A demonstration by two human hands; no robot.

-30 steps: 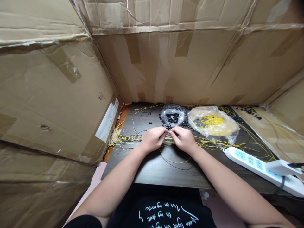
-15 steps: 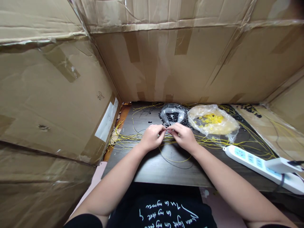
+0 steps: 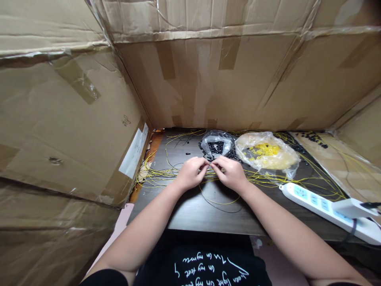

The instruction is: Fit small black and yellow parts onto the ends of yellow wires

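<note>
The left hand (image 3: pixel 193 172) and right hand (image 3: pixel 229 172) meet at their fingertips, each with thumb and forefinger pinched together; whatever sits between them is too small to tell. Beneath them, the wires (image 3: pixel 162 174) run lengthwise across the middle of the surface (image 3: pixel 184 216). The black bag (image 3: pixel 205 140) and yellow bag (image 3: pixel 285 159) lie side by side toward its far edge.
</note>
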